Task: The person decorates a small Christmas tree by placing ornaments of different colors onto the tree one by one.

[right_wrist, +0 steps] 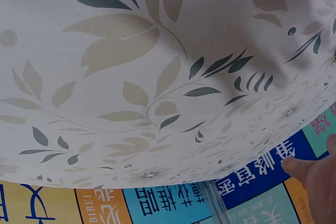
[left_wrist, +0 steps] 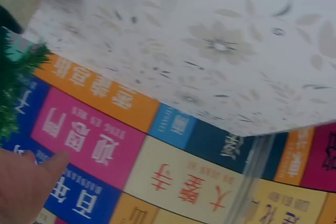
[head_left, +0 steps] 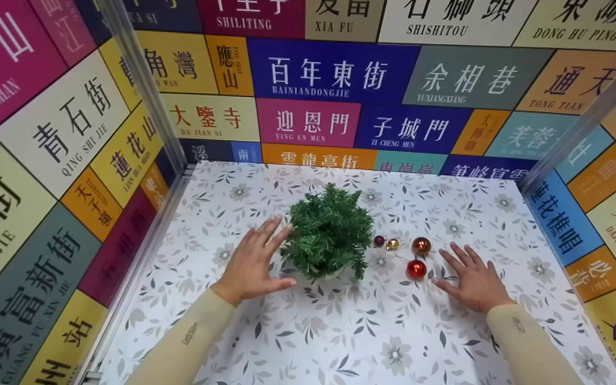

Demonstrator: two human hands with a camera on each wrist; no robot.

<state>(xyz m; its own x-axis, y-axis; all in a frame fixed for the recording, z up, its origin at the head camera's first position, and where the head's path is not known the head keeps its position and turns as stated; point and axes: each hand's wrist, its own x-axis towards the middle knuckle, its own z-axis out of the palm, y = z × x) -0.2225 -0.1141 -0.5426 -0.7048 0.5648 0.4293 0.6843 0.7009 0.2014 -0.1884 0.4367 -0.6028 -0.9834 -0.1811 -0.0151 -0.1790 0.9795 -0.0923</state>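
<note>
A small bushy artificial green tree [head_left: 329,232] stands on the tabletop, its base mostly hidden by the branches. My left hand [head_left: 254,262] is just left of it, fingers spread, fingertips right at the foliage. Its fingers [left_wrist: 31,182] and the branches [left_wrist: 16,87] appear at the left of the left wrist view. To the tree's right lie shiny ball ornaments: a red one [head_left: 416,269], a copper-brown one [head_left: 421,246], a small gold one [head_left: 392,244] and a small dark red one [head_left: 379,240]. Beside them my right hand [head_left: 474,280] has its fingers spread and holds nothing.
The white table [head_left: 340,331] has a leaf and flower print. Panels of colourful Chinese place-name signs [head_left: 329,69] enclose its back, left and right sides. Clear corner posts stand at the back left [head_left: 145,80] and back right [head_left: 586,107].
</note>
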